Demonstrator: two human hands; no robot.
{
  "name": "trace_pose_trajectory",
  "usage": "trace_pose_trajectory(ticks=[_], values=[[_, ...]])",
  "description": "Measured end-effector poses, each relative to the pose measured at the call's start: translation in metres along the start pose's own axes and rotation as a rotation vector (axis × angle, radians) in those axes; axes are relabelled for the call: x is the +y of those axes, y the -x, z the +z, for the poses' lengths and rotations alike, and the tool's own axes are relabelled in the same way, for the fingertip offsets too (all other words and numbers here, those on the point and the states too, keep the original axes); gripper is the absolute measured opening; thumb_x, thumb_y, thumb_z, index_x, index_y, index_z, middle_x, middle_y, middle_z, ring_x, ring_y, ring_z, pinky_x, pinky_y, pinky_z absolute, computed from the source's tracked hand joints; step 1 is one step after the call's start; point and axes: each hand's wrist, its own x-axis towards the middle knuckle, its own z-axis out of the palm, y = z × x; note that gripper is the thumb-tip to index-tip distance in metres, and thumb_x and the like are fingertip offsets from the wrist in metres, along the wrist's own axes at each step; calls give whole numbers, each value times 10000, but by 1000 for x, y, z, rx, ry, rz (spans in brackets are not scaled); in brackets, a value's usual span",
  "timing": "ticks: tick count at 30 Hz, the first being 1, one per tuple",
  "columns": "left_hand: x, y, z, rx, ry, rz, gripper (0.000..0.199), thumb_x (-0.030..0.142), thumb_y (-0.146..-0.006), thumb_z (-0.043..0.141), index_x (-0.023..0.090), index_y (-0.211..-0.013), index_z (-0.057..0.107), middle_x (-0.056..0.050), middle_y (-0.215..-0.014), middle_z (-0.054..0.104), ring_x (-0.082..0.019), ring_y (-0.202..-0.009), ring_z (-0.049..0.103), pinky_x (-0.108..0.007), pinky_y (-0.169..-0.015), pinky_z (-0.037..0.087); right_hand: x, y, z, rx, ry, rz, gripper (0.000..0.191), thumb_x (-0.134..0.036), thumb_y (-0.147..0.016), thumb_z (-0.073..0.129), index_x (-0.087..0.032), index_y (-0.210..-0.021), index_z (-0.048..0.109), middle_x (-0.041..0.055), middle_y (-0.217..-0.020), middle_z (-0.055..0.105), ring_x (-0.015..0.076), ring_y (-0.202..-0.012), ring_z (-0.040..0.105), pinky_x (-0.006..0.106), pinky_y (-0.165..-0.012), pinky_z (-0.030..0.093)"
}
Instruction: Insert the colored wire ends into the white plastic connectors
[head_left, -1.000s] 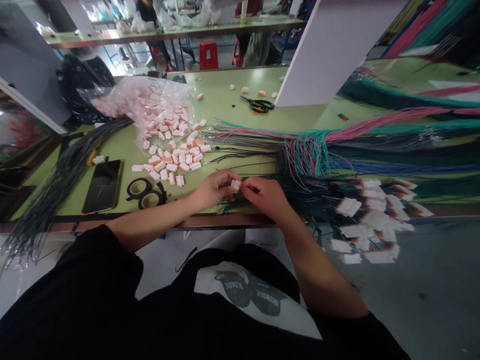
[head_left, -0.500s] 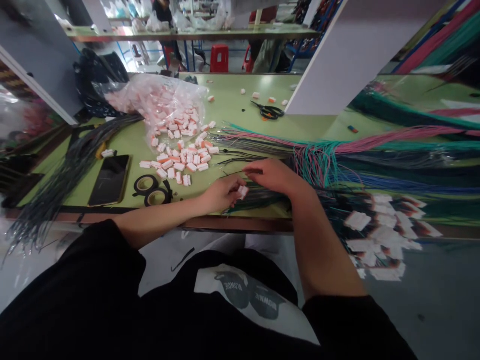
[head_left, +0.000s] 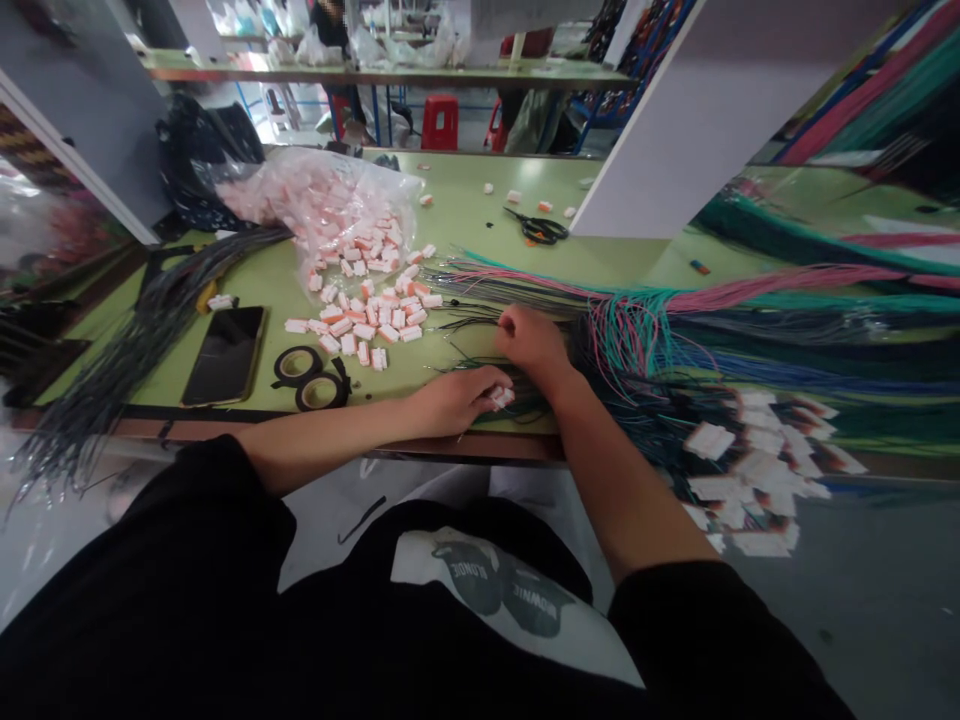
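Note:
My left hand is closed on a small white connector housing, which sticks out past the thumb and fingertips near the table's front edge. Just above and to the right, my right hand has its fingers curled in at the ends of some thin black wires. Whether a wire is between those fingers is hidden. Dark green wires lie under and beside both hands. To the left spreads a loose pile of white and orange connector housings, spilling out of a clear plastic bag.
Bundled pink and green wires stretch right, with finished-looking white connectors hanging over the front edge. Two rolls of black tape, a phone and grey wires lie left. Scissors rest near a white upright panel.
My right hand has drawn its fingers in from an outstretched pose and shifted slightly up at the black wires. My left hand, still holding the connector housing, has moved a little right and down.

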Motion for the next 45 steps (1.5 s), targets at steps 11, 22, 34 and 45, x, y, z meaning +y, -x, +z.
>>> trace_pose_trajectory(ticks=[11,22,34,45], values=[[-6,-16,-7,9,726,-313,174,42,-758,480,154,-880,427,45,-664,546,-54,-553,545,-208,-554,500,9,50,-26,-39,-1098,-111,211,-320,-637,666,-212,-816,636,-37,-630,637,77,-475,482,224,-485,387],[-3,-15,-9,25,837,-293,190,178,-757,619,140,-835,450,46,-655,545,-28,-539,524,-196,-578,504,11,79,-33,45,-595,-51,221,-309,-755,526,-226,-831,717,22,-825,710,160,-729,616,276,-651,438],[-2,-14,-10,56,853,-314,140,115,-748,591,134,-806,465,48,-644,528,-37,-522,518,-202,-541,497,-4,79,-34,24,-19,-10,237,-293,-771,474,-250,-783,707,9,-740,687,160,-737,571,252,-556,304],[-1,-14,-11,48,877,-354,191,112,-709,619,132,-824,468,43,-648,541,-49,-545,535,-191,-524,483,-12,82,-32,41,107,-33,224,-265,-789,460,-241,-786,683,32,-722,662,185,-765,534,274,-587,292]])
